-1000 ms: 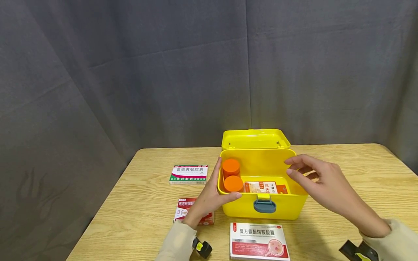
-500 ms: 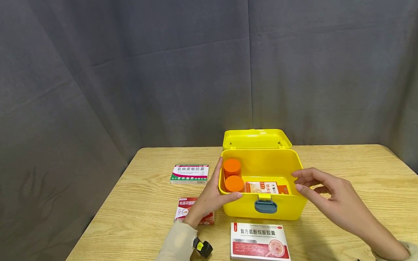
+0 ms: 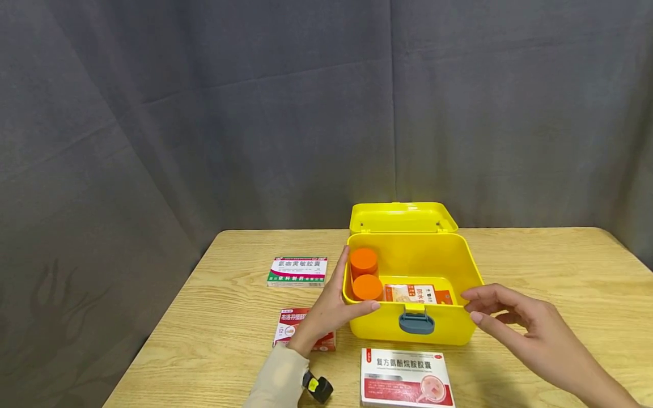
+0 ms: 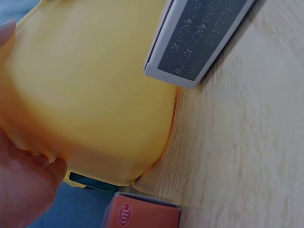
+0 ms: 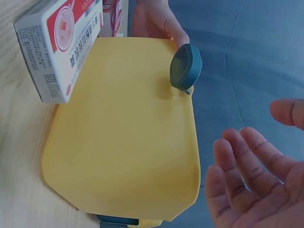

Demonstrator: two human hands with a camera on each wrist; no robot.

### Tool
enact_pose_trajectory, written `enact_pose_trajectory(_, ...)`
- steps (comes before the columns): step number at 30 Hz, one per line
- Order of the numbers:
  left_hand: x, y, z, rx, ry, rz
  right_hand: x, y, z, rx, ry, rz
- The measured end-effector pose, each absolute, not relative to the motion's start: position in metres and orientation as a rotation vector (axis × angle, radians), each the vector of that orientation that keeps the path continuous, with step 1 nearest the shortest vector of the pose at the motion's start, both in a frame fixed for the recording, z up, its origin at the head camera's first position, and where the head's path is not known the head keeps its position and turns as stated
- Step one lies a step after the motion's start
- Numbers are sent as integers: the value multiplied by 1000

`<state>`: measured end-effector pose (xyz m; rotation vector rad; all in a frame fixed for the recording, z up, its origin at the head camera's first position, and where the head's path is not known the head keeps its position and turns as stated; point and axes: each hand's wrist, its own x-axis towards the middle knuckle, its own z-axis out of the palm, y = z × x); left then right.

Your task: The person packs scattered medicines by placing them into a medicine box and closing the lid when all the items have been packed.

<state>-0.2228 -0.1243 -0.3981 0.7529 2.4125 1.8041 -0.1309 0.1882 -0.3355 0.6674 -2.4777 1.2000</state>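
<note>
1. Head view, middle: on a wooden table (image 3: 219, 340), a yellow box (image 3: 377, 330) with the lid (image 3: 405, 218) tipped back behind and a blue-grey latch (image 3: 416, 323) on the front.
2. Head view, inside the yellow box: two round orange tops (image 3: 368, 288), one behind the other by the left wall, and a white and orange packet (image 3: 418, 293) lying flat on the bottom.
3. Head view, left side: grips the front left corner of the yellow box with the left hand (image 3: 331, 306), thumb over the front edge, pointing finger along the side.
4. Head view, right side: the right hand (image 3: 530, 326), loose and free, fingers softly bent, just beside the front right corner.
5. Head view, around: a white and red box (image 3: 407, 377) in front, a red box (image 3: 291, 326) to the left, partly hidden by the left arm, and a white and green box (image 3: 297, 271) farther back. Behind the table, a dark grey curtain (image 3: 255, 141).
6. Left wrist view: mostly the side wall of the yellow box, with bent fingers of the left hand against it. At the top, a box end with stamped marks (image 4: 199, 38); at the bottom, a red box end saying OTC (image 4: 147, 213). Hard to tell which boxes.
7. Right wrist view: the other side wall, with the left thumb by the latch. At lower right, the right hand, palm showing, fingers loosely bent, apart from the yellow box.
</note>
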Motion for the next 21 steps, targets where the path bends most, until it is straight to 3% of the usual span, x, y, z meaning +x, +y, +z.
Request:
enact_pose_trajectory(15,-224,-124,-399,732,2432,1791,-124,195,-356,831,-2458,1355)
enact_pose_trajectory(21,-224,-125,-400,720,2443,1782,-126,198,-366,686,-2738,1402)
